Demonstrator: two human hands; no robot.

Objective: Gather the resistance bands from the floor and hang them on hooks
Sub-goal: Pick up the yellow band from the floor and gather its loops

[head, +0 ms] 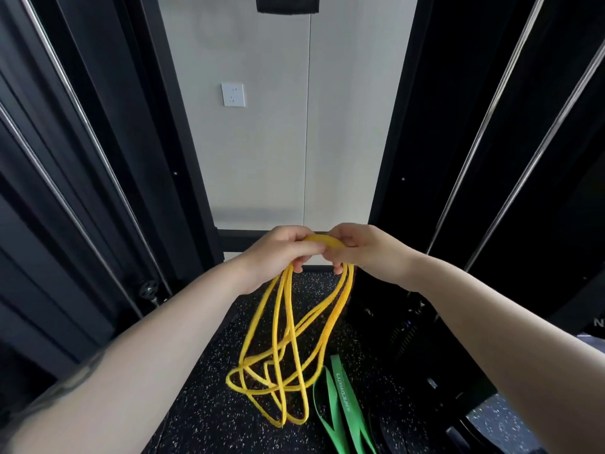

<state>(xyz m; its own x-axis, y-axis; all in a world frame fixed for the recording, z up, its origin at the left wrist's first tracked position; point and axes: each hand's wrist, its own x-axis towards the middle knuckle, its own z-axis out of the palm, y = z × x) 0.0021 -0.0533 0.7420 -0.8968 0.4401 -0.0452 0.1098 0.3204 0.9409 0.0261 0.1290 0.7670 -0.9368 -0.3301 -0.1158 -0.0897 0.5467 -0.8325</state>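
Both hands up: left hand (pixel 278 249) and right hand (pixel 360 247) have fingers clamped on the yellow bands (pixel 281 339); green band (pixel 340 404) on the floor (pixel 203 414).

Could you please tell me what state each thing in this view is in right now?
yellow bands: gathered at the top, loops hanging tangled below the hands.
green band: lying on the floor, not picked up.
left hand: gripping the top of the yellow bands.
right hand: gripping the top of the yellow bands.
black handle: hanging at the top of the view.
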